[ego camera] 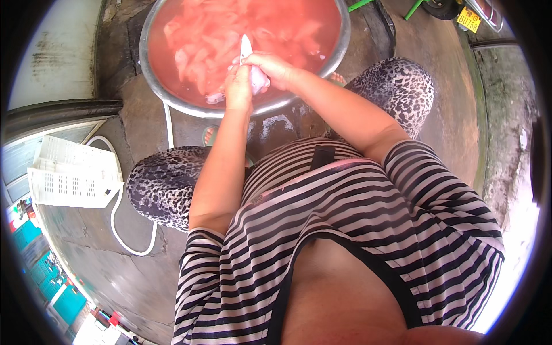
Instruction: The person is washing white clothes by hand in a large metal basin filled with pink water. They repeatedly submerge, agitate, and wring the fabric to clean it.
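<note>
Both my hands meet over the near part of a large metal basin (152, 88) of cloudy red water. My left hand (238, 88) is closed around the left side of a pale, soft piece of flesh (258, 81), perhaps squid. From the right, my right hand (274, 69) grips the same piece, its thumb near the top. A white pointed tip (245, 45) juts forward between my hands; I cannot tell whether it belongs to the piece or is a blade. Many similar pale pieces (200, 64) lie in the water. One pinkish piece (215, 98) rests near the basin's front rim.
A white perforated plastic basket (75, 179) stands on the wet concrete floor (108, 267) at left. A white hose (115, 217) loops beside it. My bent knees (394, 86) flank the basin. At upper right is a vehicle wheel (442, 7) near a yellow plate (468, 19) bearing writing.
</note>
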Tool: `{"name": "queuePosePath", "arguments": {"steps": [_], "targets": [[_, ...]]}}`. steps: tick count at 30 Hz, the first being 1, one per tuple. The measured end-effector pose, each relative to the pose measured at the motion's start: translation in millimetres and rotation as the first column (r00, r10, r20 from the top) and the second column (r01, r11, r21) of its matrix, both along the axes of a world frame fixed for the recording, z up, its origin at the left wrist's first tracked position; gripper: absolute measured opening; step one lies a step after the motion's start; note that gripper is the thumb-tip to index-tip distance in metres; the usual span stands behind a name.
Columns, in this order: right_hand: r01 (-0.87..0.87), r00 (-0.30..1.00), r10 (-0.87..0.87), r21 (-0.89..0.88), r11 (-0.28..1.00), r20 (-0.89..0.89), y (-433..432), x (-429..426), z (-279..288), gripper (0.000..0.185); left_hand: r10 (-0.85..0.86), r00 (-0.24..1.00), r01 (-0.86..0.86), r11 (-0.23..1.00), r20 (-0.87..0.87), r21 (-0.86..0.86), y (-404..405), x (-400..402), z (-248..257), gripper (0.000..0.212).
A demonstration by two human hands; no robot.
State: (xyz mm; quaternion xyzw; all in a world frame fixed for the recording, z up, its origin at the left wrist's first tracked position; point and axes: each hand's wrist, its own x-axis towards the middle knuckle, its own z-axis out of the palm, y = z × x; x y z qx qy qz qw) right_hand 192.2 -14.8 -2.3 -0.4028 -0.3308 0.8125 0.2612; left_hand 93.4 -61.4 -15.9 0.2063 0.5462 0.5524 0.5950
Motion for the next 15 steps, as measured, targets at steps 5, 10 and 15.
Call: {"name": "queuePosePath", "arguments": {"steps": [5, 10, 15], "targets": [[0.058, 0.998, -0.057, -0.024, 0.998, 0.01, -3, -1, -13, 0.021, -0.035, 0.999, 0.037, 0.998, 0.039, -0.059, 1, 3, 1, 0.026], [0.162, 0.985, -0.158, -0.06, 0.985, 0.072, -13, -7, -12, 0.021, -0.053, 0.998, 0.045, 0.98, -0.04, -0.192, -2, 8, -2, 0.028], [0.244, 0.954, -0.21, -0.149, 0.958, 0.214, -9, -17, -43, 0.028, -0.034, 0.999, 0.04, 0.956, 0.024, -0.292, 1, 7, -24, 0.026]]}}
